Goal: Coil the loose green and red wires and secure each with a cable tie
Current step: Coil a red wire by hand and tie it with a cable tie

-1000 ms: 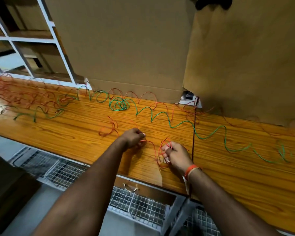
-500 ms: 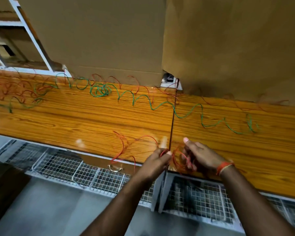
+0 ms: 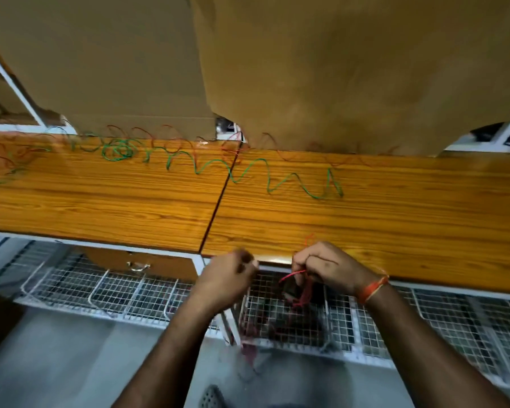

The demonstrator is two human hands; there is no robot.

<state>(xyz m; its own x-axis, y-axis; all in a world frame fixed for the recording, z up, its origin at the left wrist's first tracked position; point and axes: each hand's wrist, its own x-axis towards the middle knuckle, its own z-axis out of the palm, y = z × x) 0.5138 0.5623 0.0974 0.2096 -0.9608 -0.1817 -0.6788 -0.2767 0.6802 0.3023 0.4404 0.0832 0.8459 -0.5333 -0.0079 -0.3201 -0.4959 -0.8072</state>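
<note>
The person has both hands out just past the front edge of the wooden bench (image 3: 365,219), over the white wire mesh trays (image 3: 124,293) underneath. The right hand (image 3: 324,267) is curled around a small bundle of red wire (image 3: 302,287), with loops hanging down below the fingers and one short end poking up above the knuckles. The left hand (image 3: 228,275) is balled up close beside it, but it's motion-blurred, so whether it's pinching a strand or a cable tie can't be told.

Looks like they're mid-coil on the red one. To do this bit well, they'd probably want to keep the loops all the same size and pinched at one spot in the right hand, feeding slack in with the left without letting it twist. Bringing it over the bench would help too; a dropped coil could snag in the mesh.

The green wire (image 3: 265,175) lies squiggled across the back of the bench, untouched, with more loose red strands (image 3: 147,134) along the cardboard sheet (image 3: 351,69).
</note>
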